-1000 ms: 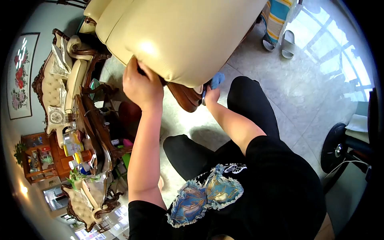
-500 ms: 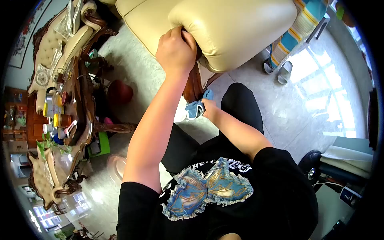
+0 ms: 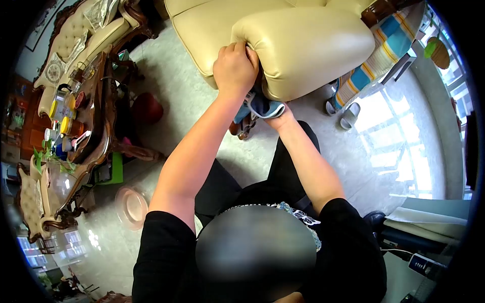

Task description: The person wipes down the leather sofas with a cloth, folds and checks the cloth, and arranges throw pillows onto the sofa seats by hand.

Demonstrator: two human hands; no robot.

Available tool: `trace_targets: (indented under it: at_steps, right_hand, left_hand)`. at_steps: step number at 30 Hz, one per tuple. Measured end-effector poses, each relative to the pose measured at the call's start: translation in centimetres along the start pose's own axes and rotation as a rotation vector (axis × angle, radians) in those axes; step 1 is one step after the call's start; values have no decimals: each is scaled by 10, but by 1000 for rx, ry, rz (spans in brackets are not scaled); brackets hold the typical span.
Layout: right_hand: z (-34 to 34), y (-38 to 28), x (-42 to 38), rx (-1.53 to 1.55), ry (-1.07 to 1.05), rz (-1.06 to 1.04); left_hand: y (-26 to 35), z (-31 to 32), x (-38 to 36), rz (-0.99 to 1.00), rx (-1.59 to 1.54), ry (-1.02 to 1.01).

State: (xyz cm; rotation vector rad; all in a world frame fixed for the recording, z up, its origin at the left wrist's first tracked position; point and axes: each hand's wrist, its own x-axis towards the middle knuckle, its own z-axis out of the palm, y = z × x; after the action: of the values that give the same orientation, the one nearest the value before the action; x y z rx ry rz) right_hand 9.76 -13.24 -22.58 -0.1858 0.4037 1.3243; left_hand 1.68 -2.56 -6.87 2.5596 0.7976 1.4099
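Note:
In the head view, my left hand (image 3: 235, 69) is closed round the front edge of a cream leather sofa armrest (image 3: 308, 50), fingers curled over the wooden trim. Just below it, my right hand (image 3: 279, 119) grips a blue cloth (image 3: 267, 108) with a pale edge. The cloth lies against the carved wooden front post (image 3: 243, 129) under the armrest, covering part of it. The fingers of my right hand are partly hidden by the cloth.
A dark carved wooden table (image 3: 103, 121) with jars and a plant stands at left. A clear plastic basin (image 3: 132, 207) and a red round stool (image 3: 146, 110) are on the floor. Grey slippers (image 3: 349, 116) lie at right, near a striped cloth (image 3: 376, 48).
My right hand has moved up the wooden post with the blue cloth, closer to my left hand. My left hand still holds the armrest edge. The camera view has shifted and tilted.

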Motion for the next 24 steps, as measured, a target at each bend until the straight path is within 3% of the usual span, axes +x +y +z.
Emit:
trace_targets:
  at_steps: [2,3,6,8,10,12,14,16,17,20,21,22,23,24]
  right_hand:
    - [-14,9,-1,2,-14,-76]
    - [-17,14,-4,-84,102,-199]
    - [-27,16,-32,-235,179,-414]
    - [-38,-10,-62,-372,124,-430]
    - [-41,-49,-92,-427,202,-550]
    - [-15,-66,-135,-554,119,-926]
    - [16,-80,-168,-647,186,-1250]
    - [68,-57,-188,-722,152,-1573]
    - [76,-58,-191,-731,150,-1576]
    - [124,-48,-188,-1924,-18,-1931]
    - [135,-44,-179,-2203,120,-1855]
    - [147,-39,-163,-2248,-16,-1671]
    - [169,-19,-152,-2523,189,-1586]
    - [181,-21,-140,-2611,237,-1697]
  left_hand:
    - [0,-1,-1,17,-13,12]
    - [0,-1,-1,23,-19,30]
    - [1,-6,2,16,-19,66]
    - [-1,-3,2,45,-41,43]
    - [0,-3,0,37,-55,67]
    - [0,-2,1,39,-59,83]
    - [-1,-3,2,26,-60,93]
    - [0,-2,1,10,-60,80]
    - [0,-1,2,4,-66,84]
    - [-2,-3,2,12,-88,111]
    - [1,-6,3,-16,-94,67]
    - [2,-8,3,-45,-99,22]
    - [3,-8,3,-50,-97,27]
    - [3,-7,2,-47,-104,41]
